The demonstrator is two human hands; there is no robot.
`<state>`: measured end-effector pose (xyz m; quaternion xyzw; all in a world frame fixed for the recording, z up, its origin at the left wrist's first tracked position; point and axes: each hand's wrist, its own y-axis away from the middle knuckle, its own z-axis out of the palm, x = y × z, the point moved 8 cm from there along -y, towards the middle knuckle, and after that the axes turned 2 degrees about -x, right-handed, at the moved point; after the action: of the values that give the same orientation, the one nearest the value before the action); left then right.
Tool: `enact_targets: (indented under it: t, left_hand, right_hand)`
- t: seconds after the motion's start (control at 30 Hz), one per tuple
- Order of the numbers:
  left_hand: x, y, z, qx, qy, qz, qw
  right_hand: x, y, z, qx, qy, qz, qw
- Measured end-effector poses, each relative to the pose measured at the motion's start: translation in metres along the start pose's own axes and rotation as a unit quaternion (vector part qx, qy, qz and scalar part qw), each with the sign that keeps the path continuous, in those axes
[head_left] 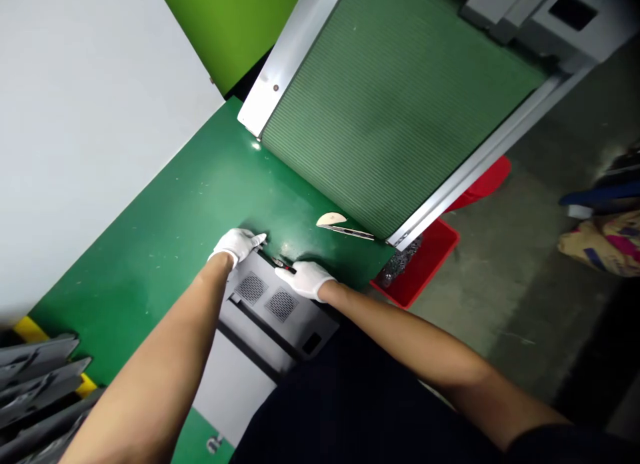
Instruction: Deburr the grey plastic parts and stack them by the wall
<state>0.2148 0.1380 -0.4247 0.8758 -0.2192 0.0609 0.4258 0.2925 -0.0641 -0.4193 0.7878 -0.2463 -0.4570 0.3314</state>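
A grey plastic panel (265, 317) with two vent grilles lies on the green table (165, 237) in front of me. My left hand (237, 244), in a white glove, rests on the panel's far left corner. My right hand (306, 279), also gloved, presses on the panel's far edge and grips a small red-handled tool (283, 265) whose tip points left between the two hands.
A utility knife (347, 232) and a pale half-round piece (331, 219) lie beyond the hands. A ribbed green conveyor (390, 97) with a metal frame runs behind. A red bin (425, 264) of metal scraps sits on the floor. Grey panels (35, 377) are stacked at the left.
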Motion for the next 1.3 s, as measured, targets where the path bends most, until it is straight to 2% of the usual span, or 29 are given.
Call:
enact_targets:
  t: [0.1,0.2,0.47,0.6,0.7,0.87,0.93,1.07,1.17,1.3]
  left_hand:
    - [-0.005,0.002,0.003,-0.011,-0.006,-0.017,1.0]
    - [-0.007,0.006,0.002,0.003,-0.017,-0.021,1.0]
    - [-0.011,0.01,0.001,-0.005,0.006,-0.046,0.999]
    - [-0.009,0.013,-0.002,0.011,0.02,-0.042,0.999]
    - [-0.009,0.011,0.002,0.006,0.031,-0.017,0.999]
    - [-0.002,0.003,0.006,-0.011,0.048,0.086,0.995]
    - [0.0,0.002,0.007,-0.032,0.072,0.101,0.992]
    - [0.0,0.005,0.004,-0.071,0.143,0.064,0.985]
    - [0.0,0.008,0.0,-0.071,0.174,0.037,0.981]
    - [0.001,0.01,-0.002,-0.061,0.187,0.021,0.98]
  right_hand:
    - [-0.017,-0.021,-0.001,-0.017,0.033,-0.003,0.999]
    - [-0.026,-0.031,-0.001,-0.023,0.047,-0.01,0.999]
    - [-0.033,-0.037,-0.004,-0.005,0.057,-0.015,0.998]
    - [-0.035,-0.04,-0.002,-0.006,0.076,-0.013,0.997]
    - [-0.036,-0.042,-0.003,-0.006,0.101,-0.024,0.995]
    - [-0.042,-0.051,-0.017,-0.011,0.187,-0.078,0.979]
    - [-0.043,-0.054,-0.021,-0.022,0.197,-0.083,0.977]
    - [-0.04,-0.05,-0.017,-0.036,0.142,-0.044,0.988]
    - [-0.041,-0.043,-0.009,-0.025,0.104,-0.016,0.994]
    - [-0.046,-0.042,-0.004,-0.012,0.112,-0.025,0.993]
